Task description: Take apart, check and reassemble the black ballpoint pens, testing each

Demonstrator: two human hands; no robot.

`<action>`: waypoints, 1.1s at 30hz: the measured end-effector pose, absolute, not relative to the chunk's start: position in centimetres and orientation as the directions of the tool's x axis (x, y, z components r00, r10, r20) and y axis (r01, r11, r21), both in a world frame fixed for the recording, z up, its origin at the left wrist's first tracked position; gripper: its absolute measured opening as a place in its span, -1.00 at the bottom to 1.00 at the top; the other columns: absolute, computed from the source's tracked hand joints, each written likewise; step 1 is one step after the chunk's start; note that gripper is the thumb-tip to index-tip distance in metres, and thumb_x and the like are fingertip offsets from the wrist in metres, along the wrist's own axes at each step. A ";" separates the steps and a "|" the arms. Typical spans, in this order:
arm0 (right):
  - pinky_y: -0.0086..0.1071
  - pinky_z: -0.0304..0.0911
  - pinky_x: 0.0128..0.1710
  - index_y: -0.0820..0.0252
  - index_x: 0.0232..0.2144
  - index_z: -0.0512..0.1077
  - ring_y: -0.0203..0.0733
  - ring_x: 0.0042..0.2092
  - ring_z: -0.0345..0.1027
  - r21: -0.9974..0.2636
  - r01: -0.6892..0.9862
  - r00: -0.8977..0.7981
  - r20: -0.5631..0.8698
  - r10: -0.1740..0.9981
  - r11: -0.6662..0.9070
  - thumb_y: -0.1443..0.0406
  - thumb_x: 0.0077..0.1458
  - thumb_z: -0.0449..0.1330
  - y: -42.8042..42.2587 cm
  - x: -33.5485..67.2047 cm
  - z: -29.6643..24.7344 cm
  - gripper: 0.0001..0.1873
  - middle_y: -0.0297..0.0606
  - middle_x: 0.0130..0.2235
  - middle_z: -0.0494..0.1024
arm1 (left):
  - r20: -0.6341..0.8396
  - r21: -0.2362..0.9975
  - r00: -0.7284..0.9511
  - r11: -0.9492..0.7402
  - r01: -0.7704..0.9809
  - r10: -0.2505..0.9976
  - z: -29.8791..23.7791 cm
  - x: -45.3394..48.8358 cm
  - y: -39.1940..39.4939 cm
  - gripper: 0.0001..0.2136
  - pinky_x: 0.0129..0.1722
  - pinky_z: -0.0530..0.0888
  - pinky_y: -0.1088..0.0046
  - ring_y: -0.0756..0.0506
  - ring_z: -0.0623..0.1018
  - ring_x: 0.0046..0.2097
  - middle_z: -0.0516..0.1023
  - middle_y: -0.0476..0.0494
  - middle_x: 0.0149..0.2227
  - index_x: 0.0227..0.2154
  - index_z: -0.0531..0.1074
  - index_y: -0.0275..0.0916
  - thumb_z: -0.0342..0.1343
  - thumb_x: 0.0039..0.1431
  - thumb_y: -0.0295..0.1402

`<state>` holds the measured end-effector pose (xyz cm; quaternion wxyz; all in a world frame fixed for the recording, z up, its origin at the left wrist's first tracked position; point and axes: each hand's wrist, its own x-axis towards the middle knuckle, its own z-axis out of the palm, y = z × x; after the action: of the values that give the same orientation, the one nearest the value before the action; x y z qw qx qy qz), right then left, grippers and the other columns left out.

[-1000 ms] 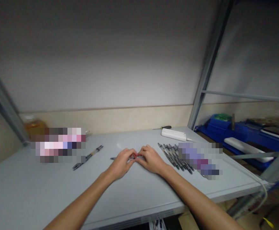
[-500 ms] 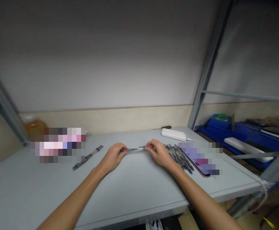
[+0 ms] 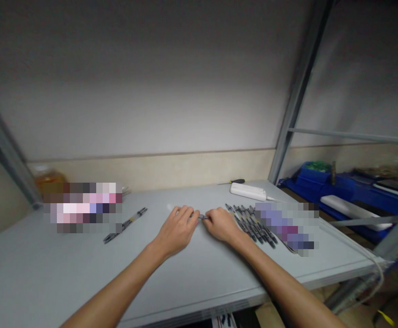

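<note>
Close together over the middle of the grey table, my two hands hold one pen. Its dark middle part shows in the small gap between them; the rest is hidden by the fingers. My left hand is curled around the left part, back of the hand upward. My right hand is closed on the right part. Several similar black and clear pens lie side by side just right of my right hand. To the left of my left hand, another black and clear pen lies slanted on the table.
At the back right are a white power strip with a cable and a screwdriver. A blurred flat object lies right of the pens, and a blurred pinkish item at left. Metal posts frame the table.
My hands have come closer together, and my left hand has moved right and turned its back upward. Less of the pen shows between them. More of the pen row is uncovered.
</note>
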<state>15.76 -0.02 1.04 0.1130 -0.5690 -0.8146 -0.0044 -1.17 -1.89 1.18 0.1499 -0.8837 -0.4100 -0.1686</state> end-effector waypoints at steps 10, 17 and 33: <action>-0.33 0.19 -0.34 0.31 -0.34 0.51 -0.03 -0.28 0.45 0.055 0.897 -0.441 0.192 0.877 0.439 0.20 0.19 -0.16 -0.1 15.2 0.5 -0.52 0.07 -0.34 0.55 | 0.375 -0.081 0.570 -0.587 0.806 0.731 -0.5 -0.8 -1.3 -0.66 -0.34 0.26 0.35 -0.11 0.42 -0.39 0.45 -0.19 -0.48 -0.41 0.33 -0.28 -0.33 0.27 -0.33; -0.36 0.19 -0.34 0.27 -0.30 0.47 -0.08 -0.29 0.46 0.095 0.891 -0.453 0.242 0.858 0.444 0.23 0.24 -0.22 -0.3 14.8 1.1 -0.53 0.02 -0.38 0.56 | 0.309 0.366 0.431 -0.524 0.769 0.848 -1.0 -0.9 -0.7 -0.56 -0.46 0.21 0.47 -0.01 0.37 -0.52 0.38 -0.05 -0.60 -0.56 0.31 -0.25 -0.38 0.28 -0.24; -0.39 0.14 -0.38 0.24 -0.32 0.45 -0.11 -0.31 0.44 0.101 0.914 -0.404 0.273 0.873 0.392 0.21 0.24 -0.20 -0.2 15.2 1.0 -0.55 -0.04 -0.40 0.55 | 0.316 0.599 0.342 -0.466 0.651 0.885 -0.6 -1.7 -0.8 -0.59 -0.47 0.22 0.49 0.01 0.29 -0.53 0.30 0.01 -0.63 -0.60 0.31 -0.28 -0.28 0.24 -0.22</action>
<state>15.24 -0.19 0.95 0.0880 -0.5386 -0.8296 -0.1178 -1.67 -0.80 -0.62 -0.1877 -0.7975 -0.4815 -0.3115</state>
